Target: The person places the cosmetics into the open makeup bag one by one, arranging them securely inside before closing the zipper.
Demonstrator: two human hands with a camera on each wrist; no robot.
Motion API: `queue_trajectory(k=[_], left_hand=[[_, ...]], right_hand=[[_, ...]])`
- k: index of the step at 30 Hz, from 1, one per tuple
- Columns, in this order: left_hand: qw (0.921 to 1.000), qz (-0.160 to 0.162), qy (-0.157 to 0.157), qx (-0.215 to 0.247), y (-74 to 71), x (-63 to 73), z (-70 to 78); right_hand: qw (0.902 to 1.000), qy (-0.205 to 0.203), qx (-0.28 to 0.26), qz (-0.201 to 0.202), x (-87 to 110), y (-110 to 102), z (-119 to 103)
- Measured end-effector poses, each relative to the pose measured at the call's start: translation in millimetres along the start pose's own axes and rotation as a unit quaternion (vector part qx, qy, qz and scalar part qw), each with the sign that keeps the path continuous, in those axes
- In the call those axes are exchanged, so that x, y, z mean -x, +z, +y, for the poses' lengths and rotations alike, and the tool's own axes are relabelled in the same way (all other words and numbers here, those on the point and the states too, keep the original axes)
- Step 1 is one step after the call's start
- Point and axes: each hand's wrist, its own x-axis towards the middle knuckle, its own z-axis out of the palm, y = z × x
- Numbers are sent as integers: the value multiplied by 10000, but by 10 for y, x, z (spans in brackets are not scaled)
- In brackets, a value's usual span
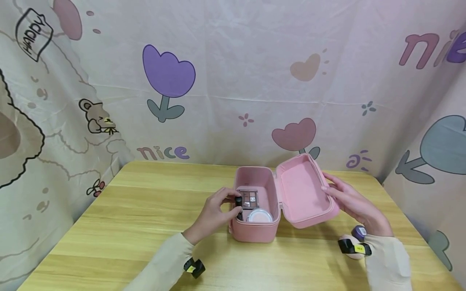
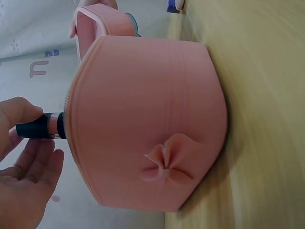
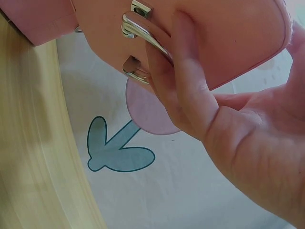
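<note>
A pink cosmetic case [image 1: 255, 234] stands on the table with its lid [image 1: 302, 186] swung out to the right. My left hand [image 1: 212, 214] pinches a black-capped lipstick [image 2: 35, 128] between thumb and fingers at the case's left rim. In the left wrist view the lipstick's lower end is hidden behind that rim. Inside the case lie an eyeshadow palette [image 1: 249, 199] and a round white compact [image 1: 259, 216]. My right hand [image 1: 354, 202] holds the lid by its outer edge, thumb on the rim. Some of its fingers lie by the metal-fitted handle [image 3: 147, 36].
Near my right wrist, a small purple-lidded container [image 1: 359, 233] and a pale round object [image 1: 353, 252] sit on the wooden table [image 1: 145, 226]. The round one is partly covered by the wrist camera. A printed curtain [image 1: 233, 81] hangs behind the table and along both sides.
</note>
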Motion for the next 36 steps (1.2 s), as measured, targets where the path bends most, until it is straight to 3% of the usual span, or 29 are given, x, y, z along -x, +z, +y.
queue_trajectory(k=[9, 15, 22, 31, 36], left_hand=[[9978, -14, -308, -590, -9, 30, -45], [9954, -111, -259, -915, -6, 37, -64], [9937, -211, -420, -1016, 17, 42, -90], [9911, -164, -1070, -778, 34, 64, -102], [9790, -392, -1980, -281, 53, 79, -187]], right_hand=[[10000, 7, -4, 14, 8, 4, 10], [10000, 29, 30, -9, 7, 9, 4], [10000, -4, 36, -6, 1, 8, -2], [10000, 6, 28, 0, 2, 10, -2], [10000, 13, 52, -8, 1, 0, 2]])
